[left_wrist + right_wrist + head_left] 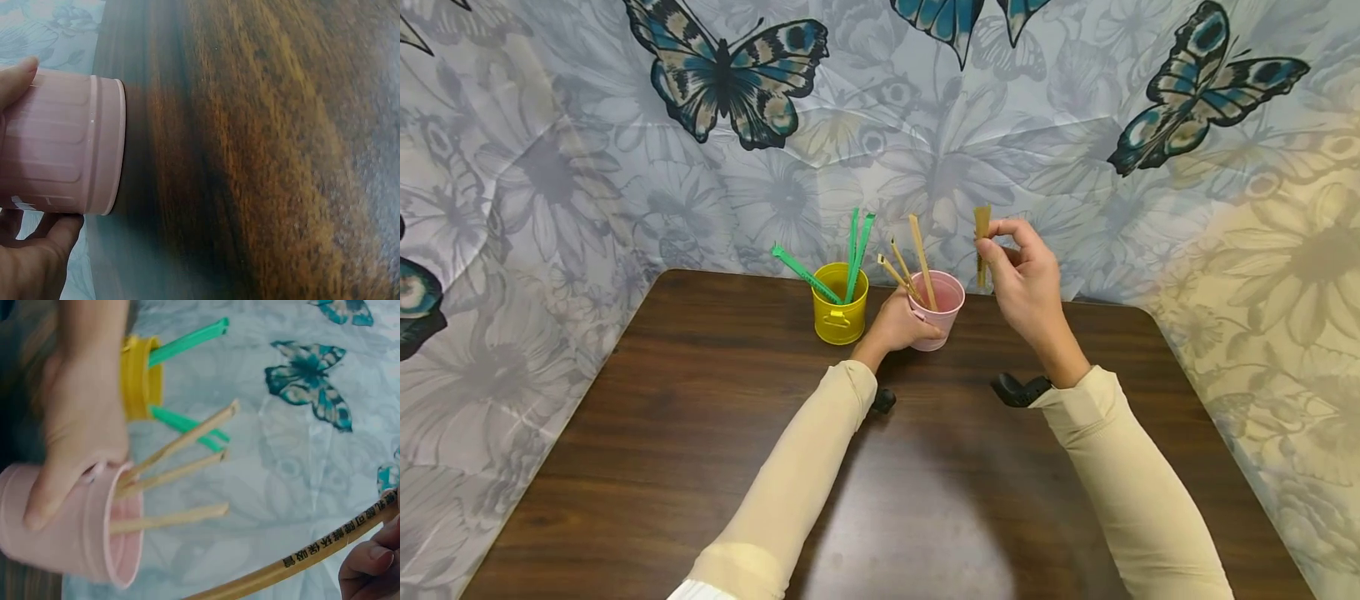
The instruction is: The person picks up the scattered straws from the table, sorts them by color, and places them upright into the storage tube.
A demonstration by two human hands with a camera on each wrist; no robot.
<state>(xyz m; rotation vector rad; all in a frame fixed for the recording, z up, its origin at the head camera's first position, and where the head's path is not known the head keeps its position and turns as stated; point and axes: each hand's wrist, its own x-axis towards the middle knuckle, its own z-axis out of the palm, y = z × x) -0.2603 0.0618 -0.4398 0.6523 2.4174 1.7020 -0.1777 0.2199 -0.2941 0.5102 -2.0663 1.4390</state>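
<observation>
A small pink bucket (953, 319) stands on the table, and my left hand (895, 323) grips it round the side. In the left wrist view the bucket wall (56, 144) lies between thumb and fingers, its base at the tabletop. Three straws in brown paper wrappers (172, 520) lean inside it. To the right and above the rim, my right hand (1026, 275) pinches another paper-wrapped straw (982, 221) between thumb and fingers, held upright. Dark printed characters run along this straw's wrapper (312, 551) in the right wrist view.
Left of the pink bucket stands a yellow bucket (838, 327) with three green-wrapped straws (805, 272) in it. Both are near the back edge of the dark wooden table (700, 400). A butterfly-print cloth (880, 167) hangs right behind the table.
</observation>
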